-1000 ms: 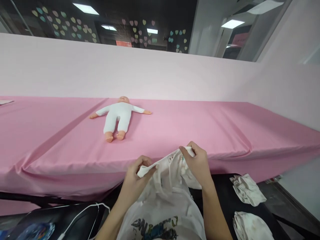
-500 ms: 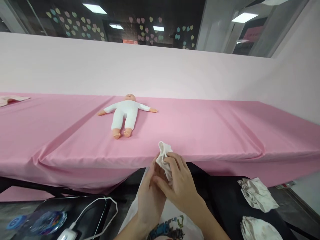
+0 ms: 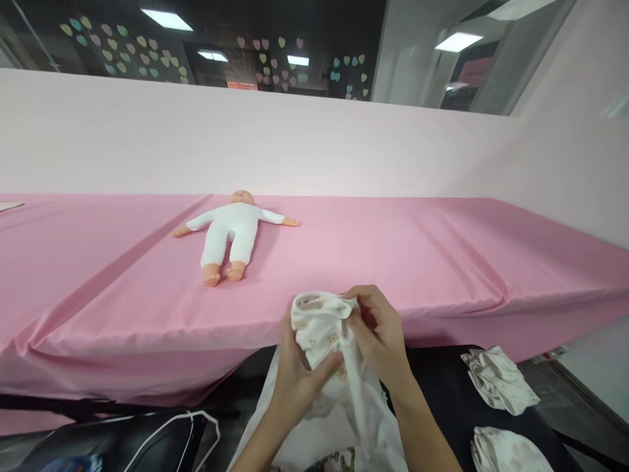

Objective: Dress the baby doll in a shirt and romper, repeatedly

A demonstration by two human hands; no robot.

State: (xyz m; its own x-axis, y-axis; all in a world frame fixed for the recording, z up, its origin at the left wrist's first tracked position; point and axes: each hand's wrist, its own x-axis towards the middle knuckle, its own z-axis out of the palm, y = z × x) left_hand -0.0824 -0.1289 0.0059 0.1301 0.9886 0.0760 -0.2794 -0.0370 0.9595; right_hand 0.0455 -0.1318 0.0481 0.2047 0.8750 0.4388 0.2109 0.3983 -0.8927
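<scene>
Both hands hold a small white baby garment (image 3: 319, 328) with little printed figures, just in front of the table edge. Its rounded opening faces up, and part of the cloth hangs down. My left hand (image 3: 302, 383) is closed on the left side of the garment, thumb across the front. At the upper right edge, my right hand (image 3: 378, 331) pinches the fabric between thumb and fingers. Beyond them a baby doll (image 3: 230, 226) in a white suit lies on its back on the table, arms spread and feet toward me.
A pink cloth (image 3: 368, 249) covers the table, with a pale wall (image 3: 295, 144) behind it. At lower right, two folded white cloth bundles (image 3: 501, 380) (image 3: 508, 449) rest on a black seat (image 3: 437, 387). A white cable (image 3: 162, 426) lies on a black surface at lower left.
The garment was bunched small between both hands; now it is spread wider, with its opening and prints showing. My right hand has moved to its upper right edge. The view has shifted slightly right.
</scene>
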